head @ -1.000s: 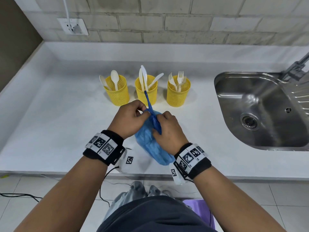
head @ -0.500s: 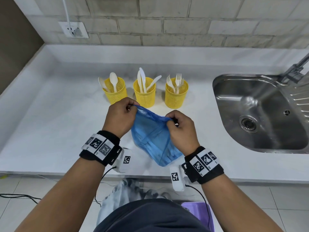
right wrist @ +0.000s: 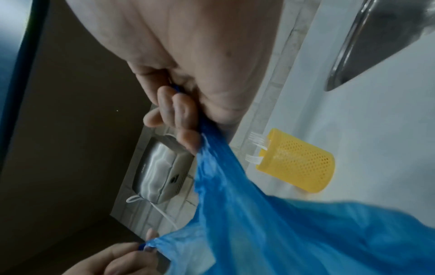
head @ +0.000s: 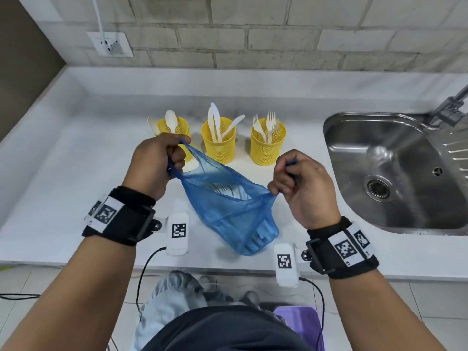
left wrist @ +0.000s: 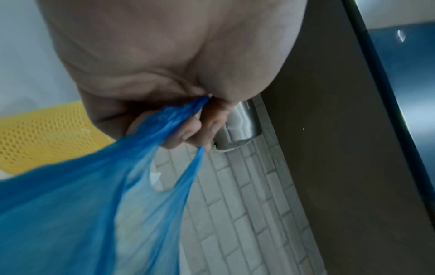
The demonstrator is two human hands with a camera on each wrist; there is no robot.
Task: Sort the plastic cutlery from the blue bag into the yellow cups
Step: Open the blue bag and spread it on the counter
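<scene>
A thin blue bag (head: 228,211) hangs above the counter's front edge, its mouth stretched wide between both hands. My left hand (head: 157,165) grips the left handle (left wrist: 179,119); my right hand (head: 301,183) pinches the right handle (right wrist: 207,134). White cutlery (head: 222,190), with fork tines showing, lies inside the bag. Behind stand three yellow mesh cups: the left cup (head: 177,127) holds spoons, the middle cup (head: 219,143) knives, the right cup (head: 268,144) forks. The right cup (right wrist: 299,163) also shows in the right wrist view, a yellow cup (left wrist: 42,137) in the left wrist view.
A steel sink (head: 395,173) with a tap (head: 450,107) lies at the right. The white counter (head: 76,173) meets a tiled wall with a socket (head: 110,44). A purple bin (head: 301,323) stands on the floor below the counter edge.
The hands have moved apart, each with a handle, and pulled the bunched bag mouth wide, so the cutlery inside now shows. The bag has lifted slightly.
</scene>
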